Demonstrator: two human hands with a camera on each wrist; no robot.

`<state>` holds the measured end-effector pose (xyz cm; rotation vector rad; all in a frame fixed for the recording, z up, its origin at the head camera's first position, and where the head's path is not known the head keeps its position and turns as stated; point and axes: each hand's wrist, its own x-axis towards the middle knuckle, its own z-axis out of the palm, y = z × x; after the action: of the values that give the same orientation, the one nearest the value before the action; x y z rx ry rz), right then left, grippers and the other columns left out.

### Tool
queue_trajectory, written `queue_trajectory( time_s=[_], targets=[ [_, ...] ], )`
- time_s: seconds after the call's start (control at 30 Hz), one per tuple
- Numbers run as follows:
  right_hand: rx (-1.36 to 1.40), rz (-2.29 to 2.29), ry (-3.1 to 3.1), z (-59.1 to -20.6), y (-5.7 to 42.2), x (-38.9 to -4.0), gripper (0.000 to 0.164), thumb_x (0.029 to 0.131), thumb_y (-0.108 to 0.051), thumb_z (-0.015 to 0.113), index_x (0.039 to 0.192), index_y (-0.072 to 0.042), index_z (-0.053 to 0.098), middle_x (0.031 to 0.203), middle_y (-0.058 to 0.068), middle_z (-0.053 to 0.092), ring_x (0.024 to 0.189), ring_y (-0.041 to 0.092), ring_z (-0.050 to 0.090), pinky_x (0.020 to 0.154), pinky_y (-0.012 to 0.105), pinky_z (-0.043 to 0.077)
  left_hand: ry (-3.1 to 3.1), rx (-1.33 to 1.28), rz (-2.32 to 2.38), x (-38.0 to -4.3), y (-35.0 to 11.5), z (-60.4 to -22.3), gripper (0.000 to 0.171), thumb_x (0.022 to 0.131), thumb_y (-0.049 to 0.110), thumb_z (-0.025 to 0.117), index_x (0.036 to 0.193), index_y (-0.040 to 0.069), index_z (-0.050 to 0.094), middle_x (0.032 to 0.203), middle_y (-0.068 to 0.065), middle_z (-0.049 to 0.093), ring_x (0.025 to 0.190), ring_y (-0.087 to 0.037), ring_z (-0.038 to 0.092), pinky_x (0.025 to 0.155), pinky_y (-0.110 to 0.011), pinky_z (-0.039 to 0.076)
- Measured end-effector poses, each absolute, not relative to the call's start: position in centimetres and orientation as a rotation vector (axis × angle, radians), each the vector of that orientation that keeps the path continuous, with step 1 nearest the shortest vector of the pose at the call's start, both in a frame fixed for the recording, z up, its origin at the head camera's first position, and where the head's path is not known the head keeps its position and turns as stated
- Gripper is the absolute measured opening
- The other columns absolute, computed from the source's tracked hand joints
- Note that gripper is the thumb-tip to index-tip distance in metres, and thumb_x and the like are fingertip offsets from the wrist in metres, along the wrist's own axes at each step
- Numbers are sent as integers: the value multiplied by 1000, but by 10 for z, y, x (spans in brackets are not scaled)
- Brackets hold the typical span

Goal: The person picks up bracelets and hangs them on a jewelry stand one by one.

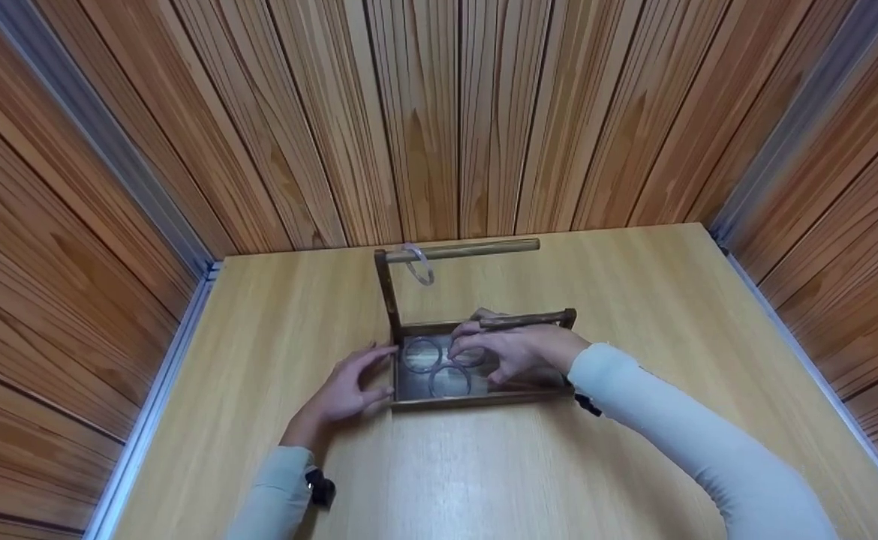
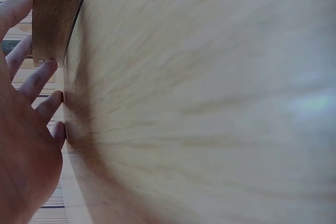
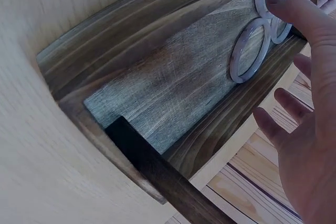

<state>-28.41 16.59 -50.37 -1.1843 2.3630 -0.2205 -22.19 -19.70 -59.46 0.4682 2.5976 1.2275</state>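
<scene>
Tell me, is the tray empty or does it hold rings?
Not empty: three rings lie flat in the tray; a fourth hangs on the bar.

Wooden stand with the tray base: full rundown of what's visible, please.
The wooden stand is dark-stained wood: a shallow rectangular tray base with raised rims, a post rising at its far left corner, and a paler dowel bar reaching right from the top. One clear ring hangs on that bar; three more rings lie flat in the tray. It sits upright on the light wood table. The left hand touches its left end; the right hand reaches into the tray.
</scene>
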Motion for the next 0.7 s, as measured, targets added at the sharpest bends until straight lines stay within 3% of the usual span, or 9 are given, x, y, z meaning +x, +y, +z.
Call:
queue_trajectory(
  time_s=[0.23, 0.4, 0.53, 0.7],
  targets=[
    [-1151, -241, 2386, -508, 160, -287, 77, 100, -24, 85, 167, -38, 50, 183, -4, 34, 174, 42, 22, 135, 74, 34, 2608, 479, 1243, -222, -196, -595, 69, 102, 32, 80, 166, 31, 56, 184, -18, 39, 174, -51, 26, 137, -81, 17],
    [-1100, -217, 2423, -511, 155, -289, 78, 99, -27, 85, 167, -44, 49, 183, -4, 35, 171, 40, 27, 131, 75, 39, 2606, 487, 1254, -222, -196, -595, 69, 102, 31, 81, 166, 30, 56, 183, -17, 41, 174, -51, 27, 137, -81, 17],
    [-1010, -215, 2408, -512, 153, -290, 81, 101, -29, 83, 169, -47, 44, 188, -1, 27, 177, 44, 16, 131, 83, 31, 2604, 478, 1255, -222, -196, -595, 69, 102, 31, 81, 166, 30, 56, 183, -17, 40, 174, -51, 25, 137, -82, 15],
    [-962, -205, 2401, -510, 150, -289, 83, 102, -29, 82, 171, -49, 41, 189, 1, 23, 177, 44, 13, 131, 85, 28, 2605, 486, 1262, -222, -197, -595, 68, 102, 29, 81, 166, 30, 56, 184, -15, 40, 174, -50, 25, 137, -82, 15]
  ],
)
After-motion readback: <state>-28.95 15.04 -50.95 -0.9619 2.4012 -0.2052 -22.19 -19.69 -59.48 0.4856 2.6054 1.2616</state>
